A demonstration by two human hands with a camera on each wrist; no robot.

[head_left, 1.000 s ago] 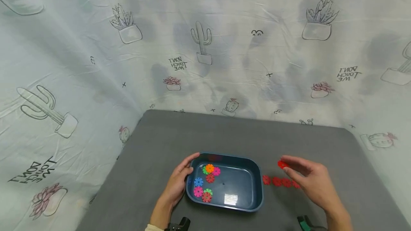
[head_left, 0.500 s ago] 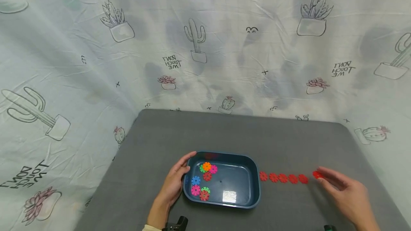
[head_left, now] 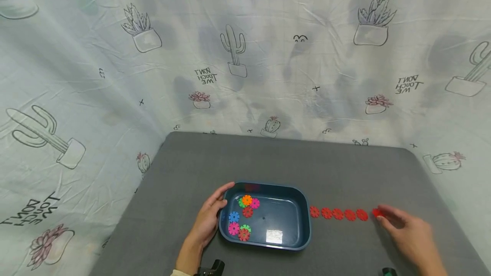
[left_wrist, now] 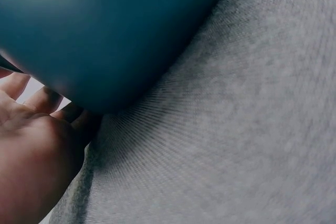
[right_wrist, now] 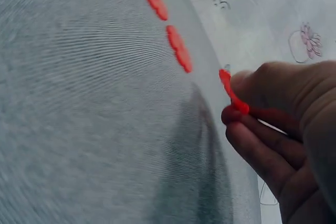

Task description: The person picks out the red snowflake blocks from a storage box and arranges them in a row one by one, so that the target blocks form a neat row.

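Note:
My right hand point(head_left: 412, 233) pinches a red notched plastic disc point(head_left: 377, 212) between thumb and fingertips, just past the right end of a row of similar red discs point(head_left: 350, 215) on the table. In the right wrist view the held red disc point(right_wrist: 232, 93) is tilted, close above the grey cloth. My left hand point(head_left: 207, 218) grips the left end of a dark blue tray point(head_left: 307, 225), its thumb at the rim. The left wrist view shows fingers point(left_wrist: 44, 98) against the outer wall of the blue tray point(left_wrist: 105, 35).
Inside the tray's left part lie several coloured discs: orange point(head_left: 247, 199), blue point(head_left: 234, 216), pink point(head_left: 233, 228), green and red ones. A grey cloth covers the table point(head_left: 268, 156). Behind it hangs a pale curtain point(head_left: 276, 54) printed with cacti.
My right hand has moved right with its red disc, from above the row to beyond its end, then lowered slightly. The left hand keeps its grip on the tray.

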